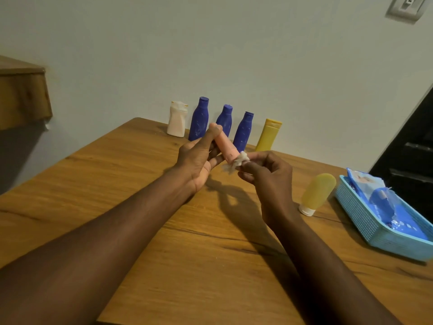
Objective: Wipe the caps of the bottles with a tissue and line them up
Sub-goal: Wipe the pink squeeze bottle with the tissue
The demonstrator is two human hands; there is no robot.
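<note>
My left hand [199, 160] grips a pink tube-shaped bottle [223, 143] above the wooden table [131, 188], its cap end pointing toward my right hand [267, 174]. That hand pinches a crumpled white tissue [237, 161] against the pink bottle's cap. Along the wall stands a row: a white bottle [177, 119], three blue bottles [199, 119] [225, 119] [243, 130] and a yellow bottle [269, 134]. A yellow-green squeeze bottle [317, 193] stands on its white cap to the right.
A light blue plastic basket [358, 214] holding a blue tissue packet [384, 202] sits at the table's right edge. A wooden shelf [23, 97] juts from the wall at left. A dark door or cabinet [412, 146] stands at far right.
</note>
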